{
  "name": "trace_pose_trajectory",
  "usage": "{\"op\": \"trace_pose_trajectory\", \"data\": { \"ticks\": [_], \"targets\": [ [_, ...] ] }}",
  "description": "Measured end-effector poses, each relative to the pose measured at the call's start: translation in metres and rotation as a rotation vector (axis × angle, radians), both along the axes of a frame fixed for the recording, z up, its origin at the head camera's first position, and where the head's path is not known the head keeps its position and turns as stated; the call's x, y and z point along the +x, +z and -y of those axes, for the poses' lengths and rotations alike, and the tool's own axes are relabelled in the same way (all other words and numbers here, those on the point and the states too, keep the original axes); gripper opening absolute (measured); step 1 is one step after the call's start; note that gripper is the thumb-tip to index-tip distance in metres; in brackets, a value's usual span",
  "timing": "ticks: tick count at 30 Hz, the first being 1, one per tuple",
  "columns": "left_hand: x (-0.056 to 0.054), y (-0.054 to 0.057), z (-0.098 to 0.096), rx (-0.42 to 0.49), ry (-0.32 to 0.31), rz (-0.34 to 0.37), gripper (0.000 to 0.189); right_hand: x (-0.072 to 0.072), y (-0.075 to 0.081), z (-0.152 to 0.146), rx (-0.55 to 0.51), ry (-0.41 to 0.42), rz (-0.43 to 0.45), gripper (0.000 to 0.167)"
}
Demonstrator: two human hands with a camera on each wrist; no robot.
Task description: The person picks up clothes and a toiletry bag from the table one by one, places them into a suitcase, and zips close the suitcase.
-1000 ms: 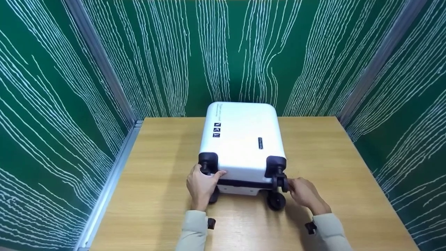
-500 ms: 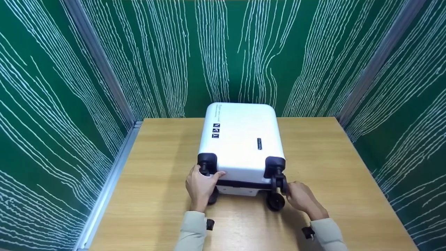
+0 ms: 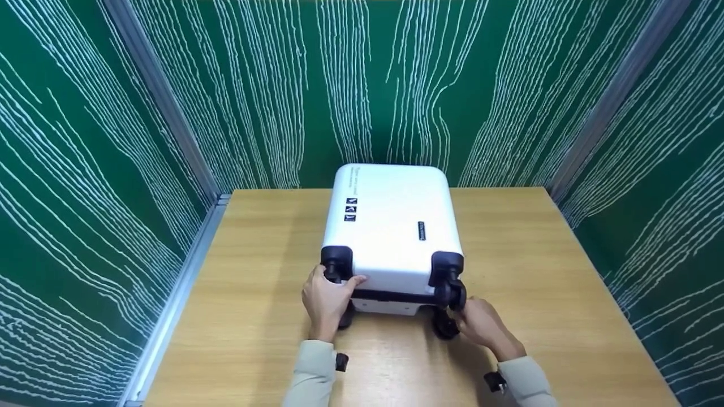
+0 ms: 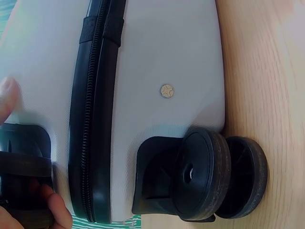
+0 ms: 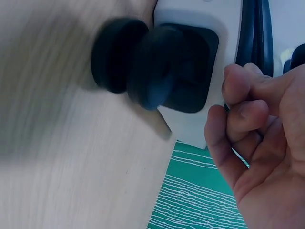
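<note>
A white hard-shell suitcase (image 3: 396,226) lies flat on the wooden table, its wheeled end towards me. My left hand (image 3: 326,299) grips its upper left corner, thumb on the shell. In the left wrist view, curled fingers (image 4: 58,210) wrap the black upper caster wheel (image 4: 24,164). My right hand (image 3: 483,322) is beside the right-hand casters, just below the upper right wheel (image 3: 451,295). In the right wrist view its fingers are curled near the black zipper band (image 5: 258,33), with nothing seen between them. The lower right caster (image 5: 152,71) looks blurred there.
The wooden table (image 3: 271,249) extends around the suitcase. Green panels (image 3: 390,85) with white wavy lines stand behind and at both sides, joined by metal posts (image 3: 164,96). Black wrist devices (image 3: 341,362) sit at both cuffs.
My right hand has moved slightly left and down, towards the lower right caster. The upper right wheel has swivelled. My left hand and the suitcase have stayed in place.
</note>
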State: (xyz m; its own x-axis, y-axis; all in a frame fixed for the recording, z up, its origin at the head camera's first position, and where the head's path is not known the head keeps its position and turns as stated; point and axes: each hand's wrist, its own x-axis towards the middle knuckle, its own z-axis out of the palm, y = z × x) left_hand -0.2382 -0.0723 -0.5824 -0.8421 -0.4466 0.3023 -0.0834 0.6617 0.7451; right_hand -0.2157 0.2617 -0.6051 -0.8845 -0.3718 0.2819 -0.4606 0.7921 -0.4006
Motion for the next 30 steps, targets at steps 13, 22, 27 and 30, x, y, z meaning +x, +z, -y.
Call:
{"op": "trace_pose_trajectory", "data": {
  "ticks": [13,22,27,30],
  "targets": [
    [0.014,-0.002,-0.021,0.020,0.013,-0.019,0.080,0.007,-0.007,0.058,-0.059,0.076,0.009,0.013],
    [0.022,0.003,-0.041,-0.012,0.006,0.000,0.082,-0.008,-0.006,0.069,-0.006,-0.040,0.132,0.018],
    [0.031,0.006,-0.040,-0.010,-0.020,0.004,0.064,-0.018,-0.005,0.064,-0.038,-0.014,0.172,0.022],
    [0.039,0.007,-0.044,0.000,-0.045,-0.007,0.051,-0.022,-0.005,0.059,-0.035,-0.040,0.175,0.024]
  ]
}}
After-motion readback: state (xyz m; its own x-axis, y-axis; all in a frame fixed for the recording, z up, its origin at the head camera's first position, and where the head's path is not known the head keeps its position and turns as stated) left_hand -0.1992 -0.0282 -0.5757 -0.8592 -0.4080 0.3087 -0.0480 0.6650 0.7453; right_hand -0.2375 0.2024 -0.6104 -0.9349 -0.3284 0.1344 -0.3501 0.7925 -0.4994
